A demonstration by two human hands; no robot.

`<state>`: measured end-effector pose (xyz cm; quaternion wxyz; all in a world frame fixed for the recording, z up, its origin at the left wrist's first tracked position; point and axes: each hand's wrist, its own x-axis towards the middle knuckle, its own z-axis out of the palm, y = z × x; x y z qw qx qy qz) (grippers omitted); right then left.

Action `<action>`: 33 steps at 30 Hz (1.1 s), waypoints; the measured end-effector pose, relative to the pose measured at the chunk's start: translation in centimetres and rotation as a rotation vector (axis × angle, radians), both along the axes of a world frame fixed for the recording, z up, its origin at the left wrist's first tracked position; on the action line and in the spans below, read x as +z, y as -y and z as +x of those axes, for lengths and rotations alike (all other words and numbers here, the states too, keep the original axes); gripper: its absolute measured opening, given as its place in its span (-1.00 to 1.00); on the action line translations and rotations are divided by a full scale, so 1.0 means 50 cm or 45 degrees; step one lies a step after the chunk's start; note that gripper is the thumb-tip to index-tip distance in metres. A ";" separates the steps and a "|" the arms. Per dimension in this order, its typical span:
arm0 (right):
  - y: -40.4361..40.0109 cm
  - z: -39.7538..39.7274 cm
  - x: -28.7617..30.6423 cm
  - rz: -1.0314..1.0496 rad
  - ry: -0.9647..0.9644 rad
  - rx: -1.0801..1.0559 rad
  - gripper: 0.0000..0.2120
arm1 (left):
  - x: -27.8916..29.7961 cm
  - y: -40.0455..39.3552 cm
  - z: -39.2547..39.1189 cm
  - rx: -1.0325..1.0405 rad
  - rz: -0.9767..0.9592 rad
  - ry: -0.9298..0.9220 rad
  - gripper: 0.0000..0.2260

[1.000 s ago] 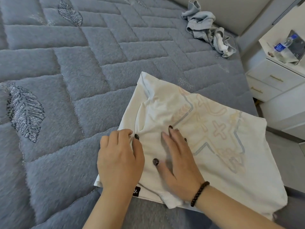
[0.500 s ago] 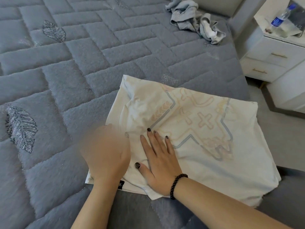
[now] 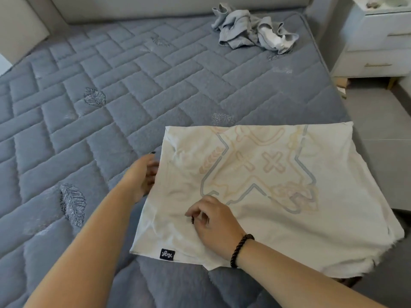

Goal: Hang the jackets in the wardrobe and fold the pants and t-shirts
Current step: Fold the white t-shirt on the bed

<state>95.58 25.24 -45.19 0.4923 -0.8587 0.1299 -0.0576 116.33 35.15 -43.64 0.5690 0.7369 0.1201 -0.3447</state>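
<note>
My right hand rests on the near-left part of the t-shirt, fingers curled and seeming to pinch the cloth there, just beyond the black label. My left hand is at the shirt's left edge, a little farther; its fingers curl around or under that edge, but I cannot tell exactly how. The shirt lies flat on the bed, print upward, its long axis running from the label corner toward the right, where it overhangs the bed's side. I judge the next fold goes from the left edge, so both hands are well placed. Far beyond the shirt, grey pants lie crumpled.
</note>
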 end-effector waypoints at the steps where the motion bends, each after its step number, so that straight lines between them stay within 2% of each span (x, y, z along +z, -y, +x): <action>1: -0.013 0.011 -0.001 0.000 -0.007 0.072 -0.80 | 0.006 0.016 0.021 -0.064 -0.041 -0.016 -0.75; 3: -0.036 0.029 -0.008 -0.073 -0.101 0.224 -0.71 | 0.017 0.059 0.045 -0.191 0.012 0.038 -0.71; 5: -0.055 0.045 -0.009 -0.340 -0.235 0.362 -0.57 | 0.017 0.104 0.064 -0.220 0.122 0.124 -0.66; 7: -0.075 0.058 -0.009 -0.504 -0.202 0.353 -0.58 | -0.007 0.128 0.085 -0.224 0.216 0.265 -0.59; 9: -0.091 0.068 -0.016 -0.564 -0.082 0.331 -0.60 | -0.038 0.133 0.103 -0.246 0.203 0.382 -0.55; 11: -0.105 0.073 -0.033 -0.618 -0.038 0.358 -0.47 | -0.059 0.124 0.117 -0.263 0.152 0.420 -0.56; 14: -0.130 0.092 -0.055 -0.812 -0.126 0.413 -0.34 | -0.074 0.111 0.131 -0.243 0.051 0.430 -0.66; 17: -0.154 0.107 -0.068 -0.875 -0.235 0.440 -0.58 | -0.088 0.103 0.134 -0.208 0.074 0.534 -0.72; 19: -0.162 0.103 -0.070 -0.929 -0.210 0.435 -0.92 | -0.093 0.101 0.131 -0.211 0.107 0.586 -0.74; 20: -0.163 0.102 -0.070 -0.937 -0.212 0.452 -0.85 | -0.094 0.102 0.129 -0.214 0.118 0.599 -0.75; 22: -0.139 0.103 -0.051 -0.822 -0.214 0.470 -0.88 | -0.096 0.106 0.129 -0.209 0.162 0.628 -0.76; 24: -0.094 0.089 -0.010 -0.585 -0.127 0.508 -0.81 | -0.092 0.111 0.127 -0.210 0.222 0.647 -0.76; 26: -0.038 0.068 0.014 -0.355 -0.052 0.498 -0.92 | -0.081 0.118 0.122 -0.172 0.228 0.608 -0.75; 29: 0.056 0.012 0.045 0.138 -0.193 0.224 -0.95 | -0.047 0.143 0.095 -0.093 0.187 0.512 -0.72; 31: 0.116 -0.025 0.061 0.380 -0.192 0.061 -0.95 | -0.016 0.168 0.074 -0.051 0.165 0.506 -0.74; 33: 0.175 -0.066 0.085 0.525 -0.178 -0.039 -0.91 | 0.019 0.201 0.049 0.060 -0.022 0.476 -0.75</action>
